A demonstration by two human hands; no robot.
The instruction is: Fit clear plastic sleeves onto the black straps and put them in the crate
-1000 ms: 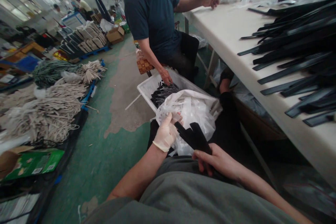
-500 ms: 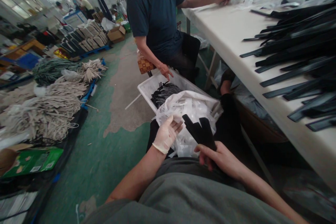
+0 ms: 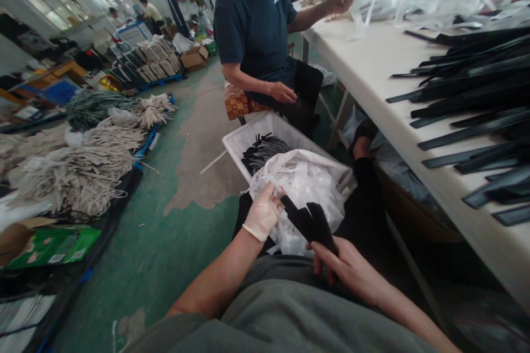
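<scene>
My right hand (image 3: 342, 259) is closed around the lower end of a bunch of flat black strips (image 3: 308, 223), which fan out and point up to the left. My left hand (image 3: 264, 212), in a thin pale glove, has its fingers drawn together beside the tip of the leftmost strip. Whitish plastic shows at its fingertips, but what it pinches is unclear. Beneath both hands a white plastic bag (image 3: 312, 182), full of clear plastic pieces, lies over the near end of a white crate (image 3: 236, 146). Thin black strips (image 3: 263, 151) lie in the crate's far part.
At right, a white table (image 3: 368, 83) carries many black strips (image 3: 476, 99) and clear plastic bags (image 3: 422, 3). A co-worker (image 3: 256, 33) sits beyond the crate. Bundles of beige cords (image 3: 83, 171) lie on the left, near a green box (image 3: 62, 245).
My left fingers have closed from an open palm and met the strips' tips. My right hand has shifted slightly down with the strips. The co-worker's lower hand has pulled back from the crate.
</scene>
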